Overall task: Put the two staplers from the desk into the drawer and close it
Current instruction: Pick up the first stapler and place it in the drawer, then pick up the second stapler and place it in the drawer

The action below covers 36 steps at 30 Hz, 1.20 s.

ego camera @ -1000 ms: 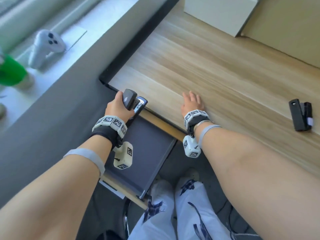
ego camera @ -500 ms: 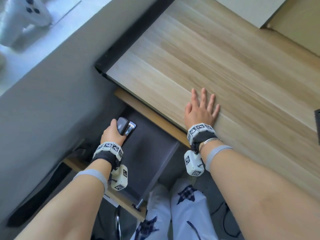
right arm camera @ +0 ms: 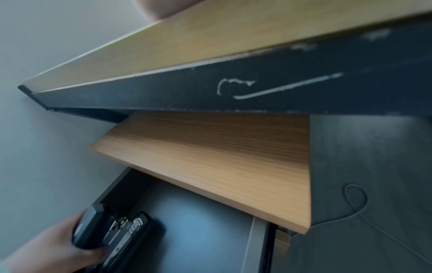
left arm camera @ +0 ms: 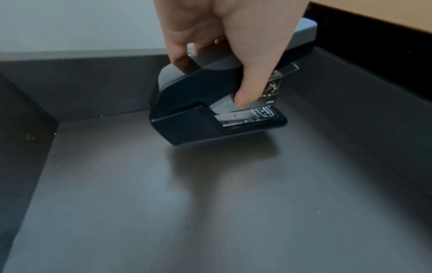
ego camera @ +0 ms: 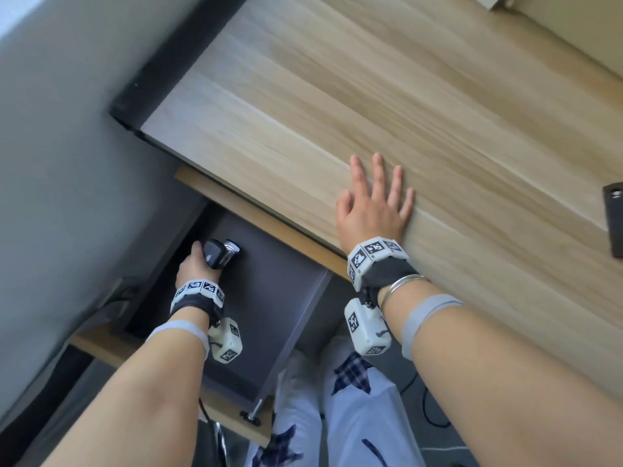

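Left hand (ego camera: pixel 194 266) gripping a black stapler (left arm camera: pixel 210 103) inside the open drawer (left arm camera: pixel 163 212); right hand (ego camera: pixel 374 205) flat, fingers straight, on the wooden worktop (ego camera: pixel 371 96). No legible writing.

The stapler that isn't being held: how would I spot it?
Start at the wooden desk and follow its top to the far right edge of the head view. The second stapler lies there, dark, half cut off, untouched, unlike the stapler that the left hand holds in the drawer.
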Available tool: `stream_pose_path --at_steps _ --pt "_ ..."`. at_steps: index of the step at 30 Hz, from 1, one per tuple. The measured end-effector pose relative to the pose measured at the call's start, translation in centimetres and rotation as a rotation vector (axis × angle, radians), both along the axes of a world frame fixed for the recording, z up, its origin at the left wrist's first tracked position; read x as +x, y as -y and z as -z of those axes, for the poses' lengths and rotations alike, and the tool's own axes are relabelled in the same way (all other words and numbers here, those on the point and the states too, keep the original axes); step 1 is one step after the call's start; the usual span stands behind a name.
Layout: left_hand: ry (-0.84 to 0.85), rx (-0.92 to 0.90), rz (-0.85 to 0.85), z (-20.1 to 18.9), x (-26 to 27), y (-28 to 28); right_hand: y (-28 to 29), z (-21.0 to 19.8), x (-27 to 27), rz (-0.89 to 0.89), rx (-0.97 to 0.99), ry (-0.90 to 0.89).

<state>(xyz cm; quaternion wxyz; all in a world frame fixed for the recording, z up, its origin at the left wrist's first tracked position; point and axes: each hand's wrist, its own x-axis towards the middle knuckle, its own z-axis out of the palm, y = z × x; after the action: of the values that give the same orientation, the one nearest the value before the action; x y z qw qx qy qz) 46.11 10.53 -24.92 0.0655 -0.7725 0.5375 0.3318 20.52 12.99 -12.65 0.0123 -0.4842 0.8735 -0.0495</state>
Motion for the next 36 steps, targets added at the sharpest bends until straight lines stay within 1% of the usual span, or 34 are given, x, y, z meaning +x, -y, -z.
stream_pose_path --at_steps 2,14,19,23,27,31,36 --pt "0.012 0.005 -0.020 0.7 0.1 0.2 0.0 0.1 0.0 0.001 -0.011 -0.001" --pt "0.061 -0.004 0.000 3.2 -0.3 0.0 0.0 0.0 0.0 0.002 0.020 0.002" --pt "0.013 0.047 0.013 3.1 -0.2 -0.1 0.0 -0.1 0.1 0.016 -0.011 0.004" --pt "-0.025 0.093 0.020 1.5 -0.1 1.1 0.0 -0.2 0.1 0.012 -0.012 0.022" --pt "-0.038 0.059 0.033 -1.1 0.0 1.8 -0.1 -0.4 0.0 0.010 0.005 0.047" --pt "-0.029 0.007 0.039 -5.1 -0.2 2.3 -0.2 -1.1 0.0 -0.004 0.023 0.099" --pt "-0.035 -0.075 0.112 -11.7 -1.6 3.2 -0.8 -2.4 -1.0 -0.089 0.157 0.172"
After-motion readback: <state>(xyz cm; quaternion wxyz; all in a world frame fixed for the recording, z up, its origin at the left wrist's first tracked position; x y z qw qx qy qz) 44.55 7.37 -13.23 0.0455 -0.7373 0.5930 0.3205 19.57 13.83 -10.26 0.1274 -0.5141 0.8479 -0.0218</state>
